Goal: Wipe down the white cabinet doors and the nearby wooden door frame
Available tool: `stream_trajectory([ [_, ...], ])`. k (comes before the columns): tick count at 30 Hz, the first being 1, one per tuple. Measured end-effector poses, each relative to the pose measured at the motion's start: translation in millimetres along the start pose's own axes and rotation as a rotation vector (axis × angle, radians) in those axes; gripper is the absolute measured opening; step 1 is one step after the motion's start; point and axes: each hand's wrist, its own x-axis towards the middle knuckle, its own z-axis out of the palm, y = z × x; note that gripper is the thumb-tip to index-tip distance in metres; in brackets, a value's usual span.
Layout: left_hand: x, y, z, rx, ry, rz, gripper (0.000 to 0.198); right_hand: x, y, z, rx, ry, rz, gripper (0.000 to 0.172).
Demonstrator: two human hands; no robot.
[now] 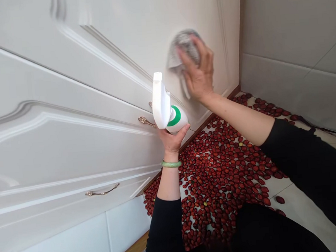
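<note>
My left hand (173,139), with a green bangle on its wrist, is wrapped round a white spray bottle (162,103) with a green band. The bottle is upright, its trigger head turned toward the upper left. Pressed to the white cabinet door (145,23) is a grey patterned cloth (183,49), gripped by my right hand (200,69). Both that hand and the cloth are slightly blurred. Part of the cloth hangs down below the fingers. The fingers of my left hand are mostly hidden behind the bottle.
Many red dates (218,168) are spread over the tiled floor below. Ornate metal handles (146,122) stick out from the cabinet doors, and a drawer handle (102,191) is lower left. A grey tiled wall (291,27) stands at the right, with a dark cable (331,130) along its foot.
</note>
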Motion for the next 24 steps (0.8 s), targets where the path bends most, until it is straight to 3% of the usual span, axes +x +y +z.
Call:
stream_trajectory([
  [3, -1, -4, 3.2, -0.043, 0.029, 0.043, 0.112, -44, 60, 5, -0.06, 0.135, 0.397, 0.074],
  [5, 0, -5, 5.6, -0.057, 0.024, 0.035, 0.109, -77, 81, 11, -0.049, 0.15, 0.673, 0.072],
  [7, 1, -5, 6.8, -0.048, 0.021, 0.021, 0.108, -93, 78, 16, 0.007, 0.12, 0.836, 0.069],
  [9, 1, -4, 6.8, -0.044, 0.017, 0.016, 0.109, -86, 50, 17, 0.063, 0.095, 0.876, 0.068],
  [12, 1, 0, 6.0, -0.064, 0.023, 0.006, 0.112, -32, -17, 1, 0.041, 0.069, 0.688, 0.077],
  [14, 0, 3, 5.5, -0.082, 0.021, -0.005, 0.113, 20, -54, -21, -0.058, 0.119, 0.351, 0.079],
  [16, -1, 5, 4.9, -0.096, 0.009, -0.01, 0.114, 72, -70, -46, -0.179, 0.182, 0.031, 0.076],
  [18, -1, 5, 4.1, -0.106, -0.002, -0.003, 0.112, 111, -60, -65, -0.268, 0.201, -0.138, 0.083],
  [20, -1, 4, 3.3, -0.092, -0.015, 0.009, 0.112, 126, -31, -70, -0.31, 0.218, -0.189, 0.096],
  [22, 0, 1, 3.0, -0.068, -0.04, 0.023, 0.113, 112, 5, -62, -0.312, 0.262, -0.194, 0.092],
  [24, 0, -2, 3.5, -0.063, -0.06, 0.056, 0.112, 74, 39, -46, -0.291, 0.277, -0.126, 0.078],
])
